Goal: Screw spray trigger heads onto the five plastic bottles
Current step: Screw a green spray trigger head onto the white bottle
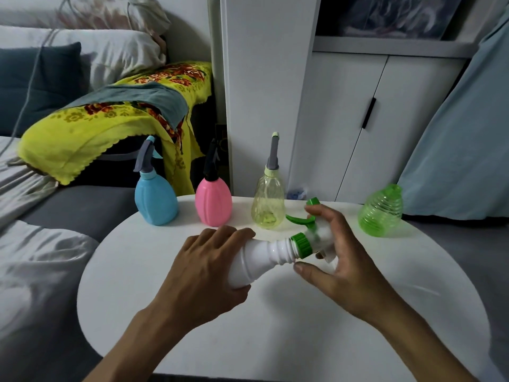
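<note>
A white bottle (259,261) is held tilted over the round white table (275,326), neck pointing right. My left hand (209,268) grips its body. My right hand (338,252) wraps the white and green trigger head (311,232), whose green collar (302,245) sits on the bottle's neck. At the table's back stand a blue bottle (155,199) with a grey head, a pink bottle (213,202) with a black head, and a clear yellow bottle (268,204) with a grey head. A green ribbed bottle (381,212) at the right has no head on it.
A grey sofa (68,210) with pillows and a yellow floral cloth (110,125) lies to the left. White cupboard doors (358,119) stand behind the table. A pale blue curtain (462,139) hangs at the right.
</note>
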A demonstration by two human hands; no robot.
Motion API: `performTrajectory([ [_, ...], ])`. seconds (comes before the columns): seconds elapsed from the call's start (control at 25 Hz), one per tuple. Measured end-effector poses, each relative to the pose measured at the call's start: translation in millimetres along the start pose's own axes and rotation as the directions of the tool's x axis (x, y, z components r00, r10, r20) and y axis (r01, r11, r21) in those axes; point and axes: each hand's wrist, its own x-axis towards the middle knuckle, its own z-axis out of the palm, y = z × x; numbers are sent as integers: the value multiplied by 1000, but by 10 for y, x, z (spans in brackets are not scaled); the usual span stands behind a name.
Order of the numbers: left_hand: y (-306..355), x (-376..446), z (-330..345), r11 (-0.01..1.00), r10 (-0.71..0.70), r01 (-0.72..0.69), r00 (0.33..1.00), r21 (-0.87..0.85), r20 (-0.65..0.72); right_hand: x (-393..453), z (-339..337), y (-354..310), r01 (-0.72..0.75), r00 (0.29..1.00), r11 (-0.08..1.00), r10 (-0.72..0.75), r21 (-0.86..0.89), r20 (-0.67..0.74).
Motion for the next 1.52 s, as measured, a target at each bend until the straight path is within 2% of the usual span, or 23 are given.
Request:
performTrajectory([
  [0.08,-10,-29,-25,1000,1,-1,1000,4,32,-2,-67,29,112,994,943,-104,-314,42],
  [0.2,-18,-44,-54,1000,-8,10,997,-23,79,18,-132,50,175,983,768,-172,-616,66],
  [0.28,-18,-38,-73,994,-38,49,993,-100,107,24,-106,67,173,981,704,-186,-689,56],
  [0.36,-19,-23,-85,977,-71,100,985,-188,157,26,-62,73,190,974,705,-220,-684,45],
  [0.48,-36,-19,-84,961,-76,132,971,-243,227,31,-64,60,283,949,661,-296,-695,105],
  [0.6,-82,-34,-102,958,-61,129,964,-255,259,35,-82,-23,396,911,653,-369,-645,185],
  [0.68,-110,-38,-110,956,-41,117,961,-269,274,20,-61,-87,434,891,713,-429,-550,148],
  [0.76,-122,-42,-108,960,-16,95,958,-262,287,-10,-38,-147,394,914,812,-395,-431,93],
  [0.88,-120,-64,-93,974,-7,70,959,-216,282,-49,-50,-148,293,954,901,-254,-321,158],
  [1.0,-93,-62,-104,996,39,-24,984,-88,172,-44,-72,-105,280,952,912,-224,-300,208],
  [1.08,-59,-49,-102,997,75,-76,995,12,71,-27,-86,-87,269,958,926,-230,-264,170],
  [1.16,-22,-28,-91,996,67,-67,998,63,4,-18,-100,-73,250,967,948,-234,-199,99],
  [1.24,4,-14,-75,992,68,-65,997,108,-26,-2,-117,-61,234,972,962,-229,-144,51],
  [1.4,-8,-8,-55,981,102,-97,994,166,-26,25,-123,-32,236,970,963,-227,-128,83],
  [1.52,-16,-23,-58,982,106,-98,993,163,-44,10,-134,-40,133,989,990,-130,-44,67],
])
